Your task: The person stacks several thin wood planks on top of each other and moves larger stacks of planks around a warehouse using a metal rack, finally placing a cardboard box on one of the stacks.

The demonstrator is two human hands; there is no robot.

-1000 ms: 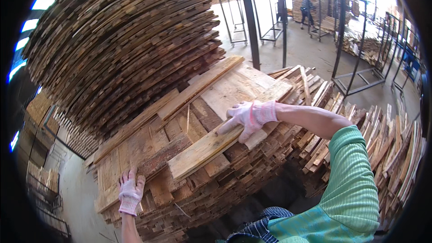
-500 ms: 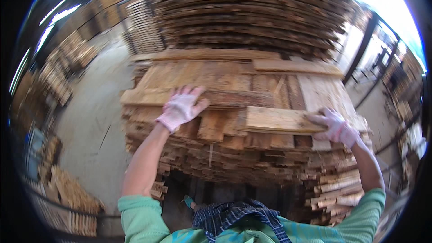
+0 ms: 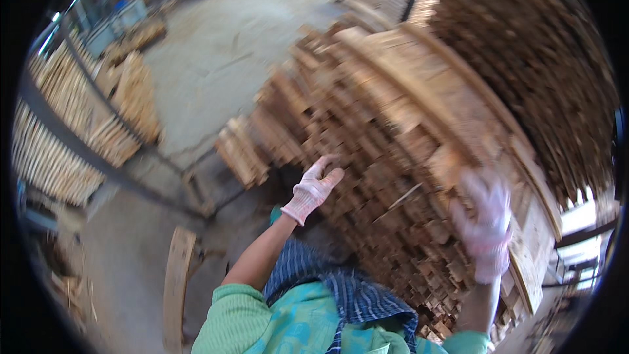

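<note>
Reaching at a tall stack of rough wooden boards [image 3: 393,157], a worker's gloved left hand [image 3: 313,190] hovers open-fingered beside it; the blurred right hand [image 3: 486,229] presses its upper boards, grip unclear, nothing lifted.

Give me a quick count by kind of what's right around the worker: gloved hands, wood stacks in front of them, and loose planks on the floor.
Gloved hands: 2, the left hand and the right hand, blurred
Big stack of wood pieces the hands reach for: 1
Loose plank on the floor by the left arm: 1
Total: 4
</note>
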